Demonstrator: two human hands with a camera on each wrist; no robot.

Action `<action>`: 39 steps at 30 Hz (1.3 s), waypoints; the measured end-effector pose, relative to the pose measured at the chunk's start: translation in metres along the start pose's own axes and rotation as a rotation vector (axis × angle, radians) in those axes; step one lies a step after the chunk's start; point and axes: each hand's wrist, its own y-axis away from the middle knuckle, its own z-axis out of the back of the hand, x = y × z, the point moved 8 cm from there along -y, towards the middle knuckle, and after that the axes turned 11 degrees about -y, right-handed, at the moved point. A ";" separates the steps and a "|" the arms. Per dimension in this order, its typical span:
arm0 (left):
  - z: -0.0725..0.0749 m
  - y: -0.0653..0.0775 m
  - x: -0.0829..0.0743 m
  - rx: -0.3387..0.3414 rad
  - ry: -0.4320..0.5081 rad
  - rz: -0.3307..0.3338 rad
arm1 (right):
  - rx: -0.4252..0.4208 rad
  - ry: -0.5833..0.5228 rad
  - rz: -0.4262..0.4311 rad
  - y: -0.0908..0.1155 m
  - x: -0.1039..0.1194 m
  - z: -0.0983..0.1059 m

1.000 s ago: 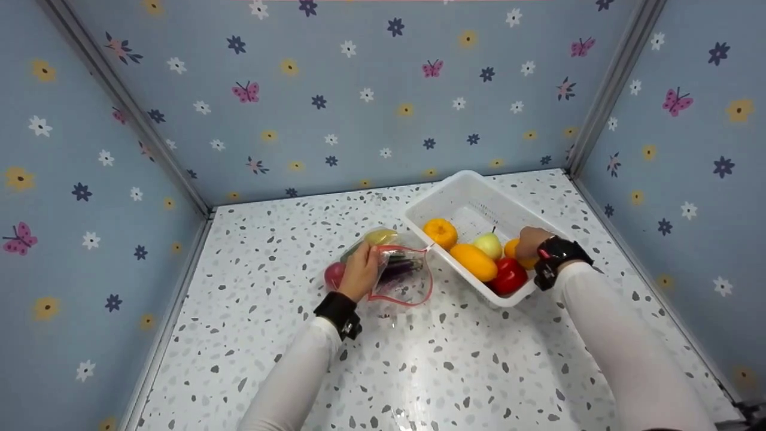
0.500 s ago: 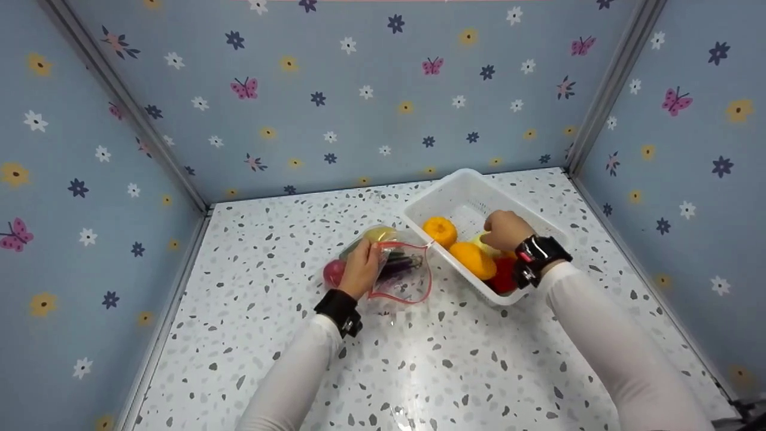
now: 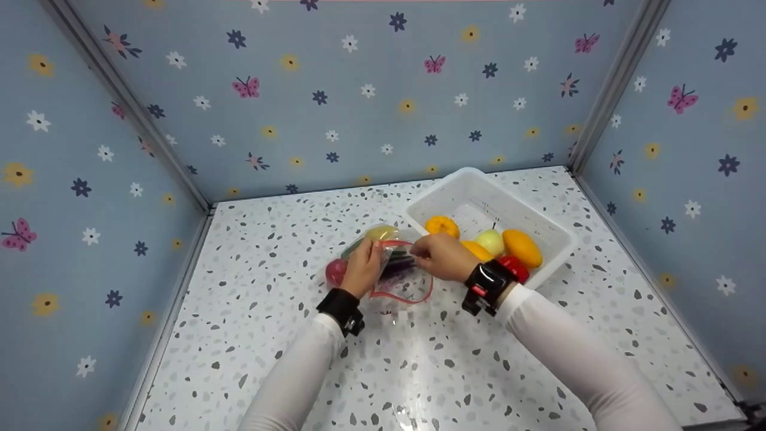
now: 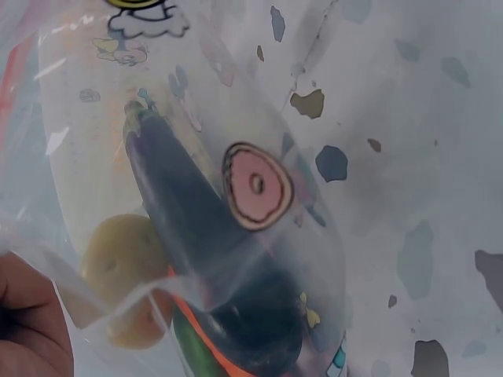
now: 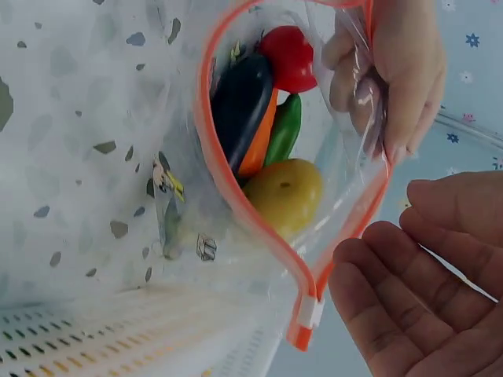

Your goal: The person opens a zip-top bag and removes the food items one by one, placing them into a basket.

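A clear zip bag (image 3: 413,291) with a red zip edge lies on the table, its mouth facing right. My left hand (image 3: 362,269) pinches the upper edge of the mouth. Inside are an eggplant (image 5: 242,110), a carrot (image 5: 258,149), a green pepper (image 5: 284,129), a potato (image 5: 284,198) and a round red vegetable (image 5: 289,59). My right hand (image 3: 447,258) is at the right side of the mouth. In the right wrist view its loosely bent fingers lie close to the zip edge, near the white slider (image 5: 310,312), holding nothing; contact is unclear.
Right of the bag stands a white plastic basket (image 3: 553,224). It holds a small orange pumpkin (image 3: 441,225), a pale green pear (image 3: 491,242), a mango-like yellow fruit (image 3: 522,248), another yellow fruit (image 3: 476,249) and a red one (image 3: 516,269). Patterned walls (image 3: 383,120) surround the table.
My right hand has left the yellow fruit at the basket's right side and moved left across the basket to the bag's mouth. The left hand has kept its grip on the bag.
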 end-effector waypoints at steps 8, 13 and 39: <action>0.001 0.000 0.000 -0.001 -0.002 0.008 | 0.071 0.147 -0.008 -0.017 -0.004 -0.049; 0.000 0.000 0.000 -0.003 0.009 0.004 | 0.121 0.203 -0.035 -0.024 -0.014 -0.074; 0.000 0.002 0.001 -0.028 -0.046 -0.029 | -0.030 0.416 -0.119 -0.048 -0.069 -0.110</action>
